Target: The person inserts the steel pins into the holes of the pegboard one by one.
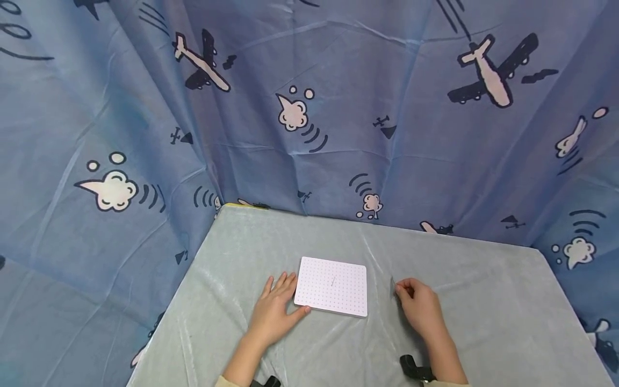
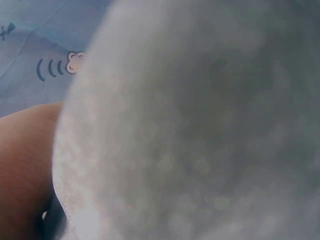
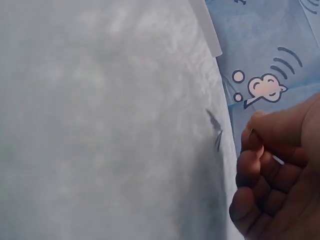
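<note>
A white rectangular board (image 1: 345,287) with a grid of small dots lies flat on the cloth-covered table. Spread at its lower left corner is my left hand (image 1: 274,312), fingers straight along the left edge and thumb tip at the near edge. My right hand (image 1: 422,306), to the right of the board, pinches a thin grey sliver-like piece (image 1: 392,287) between thumb and forefinger. In the right wrist view this thin piece (image 3: 216,129) looks dark and pointed; I cannot tell its kind. Blurred grey material hides most of the left wrist view.
Pale grey-green cloth (image 1: 232,258) with creases covers the table. A blue curtain (image 1: 338,107) printed with planes and clouds hangs behind and at the sides. Black wrist mounts (image 1: 413,368) sit at both wrists, near the sleeves.
</note>
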Demonstrator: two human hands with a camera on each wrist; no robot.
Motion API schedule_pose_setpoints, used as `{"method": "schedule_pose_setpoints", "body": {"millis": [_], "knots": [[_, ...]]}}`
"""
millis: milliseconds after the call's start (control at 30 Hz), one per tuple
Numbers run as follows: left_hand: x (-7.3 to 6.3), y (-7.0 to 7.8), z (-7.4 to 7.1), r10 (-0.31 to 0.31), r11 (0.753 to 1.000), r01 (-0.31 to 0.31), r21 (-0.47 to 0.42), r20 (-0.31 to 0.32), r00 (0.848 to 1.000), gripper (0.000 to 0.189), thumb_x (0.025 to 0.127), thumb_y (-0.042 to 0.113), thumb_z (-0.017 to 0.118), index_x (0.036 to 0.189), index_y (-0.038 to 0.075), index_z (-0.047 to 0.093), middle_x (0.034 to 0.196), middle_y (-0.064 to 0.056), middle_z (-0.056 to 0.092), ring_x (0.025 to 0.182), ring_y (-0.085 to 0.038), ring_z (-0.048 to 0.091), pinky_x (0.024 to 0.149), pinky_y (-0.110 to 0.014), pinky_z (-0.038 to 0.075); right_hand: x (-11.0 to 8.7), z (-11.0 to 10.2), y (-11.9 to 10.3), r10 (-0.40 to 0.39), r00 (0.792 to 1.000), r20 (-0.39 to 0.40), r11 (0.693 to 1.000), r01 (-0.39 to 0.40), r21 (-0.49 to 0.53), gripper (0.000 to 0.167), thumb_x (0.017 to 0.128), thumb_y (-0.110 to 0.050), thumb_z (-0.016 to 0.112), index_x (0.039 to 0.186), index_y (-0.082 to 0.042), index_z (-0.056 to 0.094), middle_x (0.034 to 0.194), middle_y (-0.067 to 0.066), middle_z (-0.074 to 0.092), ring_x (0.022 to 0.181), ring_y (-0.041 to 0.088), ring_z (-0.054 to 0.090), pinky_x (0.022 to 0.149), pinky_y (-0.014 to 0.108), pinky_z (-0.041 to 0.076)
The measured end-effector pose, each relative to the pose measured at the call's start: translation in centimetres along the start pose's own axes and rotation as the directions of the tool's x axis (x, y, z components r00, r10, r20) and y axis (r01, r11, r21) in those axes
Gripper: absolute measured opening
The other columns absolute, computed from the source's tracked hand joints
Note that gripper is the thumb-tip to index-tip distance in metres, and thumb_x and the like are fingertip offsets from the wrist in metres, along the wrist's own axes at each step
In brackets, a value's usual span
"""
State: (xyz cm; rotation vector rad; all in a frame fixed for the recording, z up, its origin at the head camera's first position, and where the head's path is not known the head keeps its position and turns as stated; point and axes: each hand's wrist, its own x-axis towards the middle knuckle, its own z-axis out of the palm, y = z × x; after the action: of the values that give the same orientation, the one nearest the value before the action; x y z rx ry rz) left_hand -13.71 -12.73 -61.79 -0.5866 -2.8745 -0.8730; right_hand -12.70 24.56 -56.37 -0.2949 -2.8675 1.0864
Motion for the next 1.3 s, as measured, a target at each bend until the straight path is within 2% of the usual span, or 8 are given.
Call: {"method": "schedule_pose_setpoints", "body": {"millis": [133,300,433,800,1067,1300], "knots": [[0.0,-0.2,0.1,-0.004,1.000,0.004,0.005,0.006,1.000,0.089,0.097,0.067,0.072,0.163,0.010,0.052,0.167,-0.005,0.048,0.162,-0.023,0.034,0.137,-0.049,0.012,0.1,0.0,-1.1,-0.045,0.999,-0.031,0.998,0.046,0.035,0.015,0.108,-0.015,0.068,0.106,-0.002,0.074,0.087,0.006,0.068,0.075,0.018,0.060,0.065,0.029,0.050],[0.0,-0.3,0.1,-0.003,1.000,0.003,0.019,0.015,1.000,0.089,0.098,0.067,0.071,0.164,0.011,0.051,0.169,-0.004,0.047,0.162,-0.023,0.033,0.137,-0.048,0.011,0.2,0.4,-3.1,-0.047,0.998,-0.043,0.989,0.053,0.135,0.013,0.104,-0.012,0.069,0.106,0.000,0.073,0.089,0.009,0.068,0.075,0.020,0.060,0.059,0.025,0.051],[0.1,-0.5,0.1,0.003,1.000,-0.003,0.030,0.022,1.000,0.089,0.098,0.067,0.070,0.165,0.013,0.050,0.169,-0.004,0.046,0.162,-0.023,0.032,0.137,-0.048,0.011,0.3,1.3,-4.4,-0.059,0.997,-0.050,0.978,0.068,0.196,0.009,0.101,-0.009,0.072,0.105,-0.001,0.073,0.090,0.010,0.068,0.079,0.021,0.060,0.061,0.023,0.052],[0.2,-0.7,0.1,-0.001,0.999,0.000,0.038,0.026,1.000,0.089,0.098,0.070,0.069,0.165,0.014,0.050,0.170,-0.002,0.046,0.162,-0.022,0.032,0.137,-0.047,0.010,0.1,4.6,-6.8,-0.154,0.988,0.008,0.906,0.138,0.401,0.006,0.097,0.001,0.077,0.099,-0.001,0.073,0.089,0.009,0.072,0.079,0.015,0.066,0.068,0.020,0.056],[0.1,-0.7,0.1,0.001,0.999,-0.002,0.036,0.021,1.000,0.090,0.098,0.070,0.068,0.164,0.013,0.051,0.169,-0.003,0.045,0.162,-0.023,0.032,0.137,-0.049,0.011,0.2,6.9,-7.2,-0.218,0.976,0.006,0.884,0.195,0.425,0.009,0.094,0.000,0.082,0.095,-0.004,0.074,0.086,0.003,0.072,0.076,0.012,0.065,0.068,0.019,0.054],[0.1,-0.7,0.1,-0.003,1.000,0.002,0.026,0.025,1.000,0.089,0.098,0.069,0.069,0.164,0.013,0.051,0.169,-0.002,0.046,0.162,-0.022,0.032,0.137,-0.048,0.010,0.5,8.0,-7.1,-0.265,0.964,-0.002,0.892,0.246,0.380,0.008,0.095,-0.003,0.083,0.095,-0.004,0.075,0.083,-0.002,0.071,0.073,0.010,0.064,0.067,0.020,0.054]]}}
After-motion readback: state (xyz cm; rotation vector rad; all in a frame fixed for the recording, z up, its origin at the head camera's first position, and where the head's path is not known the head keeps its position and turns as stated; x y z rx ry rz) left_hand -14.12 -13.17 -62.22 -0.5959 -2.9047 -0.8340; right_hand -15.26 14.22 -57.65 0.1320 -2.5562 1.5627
